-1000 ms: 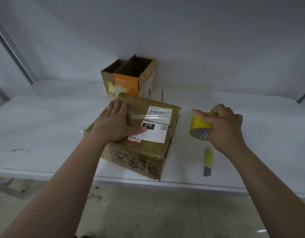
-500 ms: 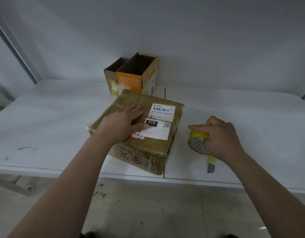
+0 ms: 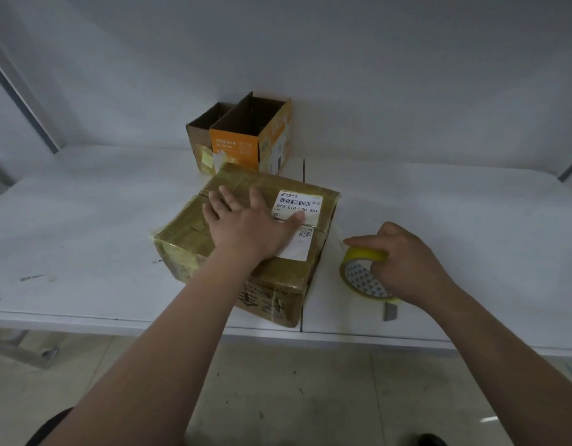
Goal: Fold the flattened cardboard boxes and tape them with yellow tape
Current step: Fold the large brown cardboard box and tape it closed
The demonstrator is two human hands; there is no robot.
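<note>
The right hand (image 3: 407, 262) curls round a yellow tape roll (image 3: 362, 276), held on edge over the smooth white surface (image 3: 85, 220), with its printed core facing the camera. A grey blade tip (image 3: 390, 312) shows beneath it. Just left sits the closed cardboard box (image 3: 181, 233), glossy with tape. The left hand (image 3: 246, 223) lies flat on top, fingers spread, thumb on the white label (image 3: 299, 201). Behind stand two open-topped cartons, orange (image 3: 236, 149) and brown (image 3: 197, 136).

White table (image 3: 85, 226) in two sections butted at a dark seam (image 3: 303, 170), set against a plain pale-grey wall (image 3: 358, 66), dark frame strip (image 3: 24, 104) slanting far left, scuffed beige tiled floor (image 3: 294, 391) near, metal table foot (image 3: 24, 352) low left, light dim and flat.
</note>
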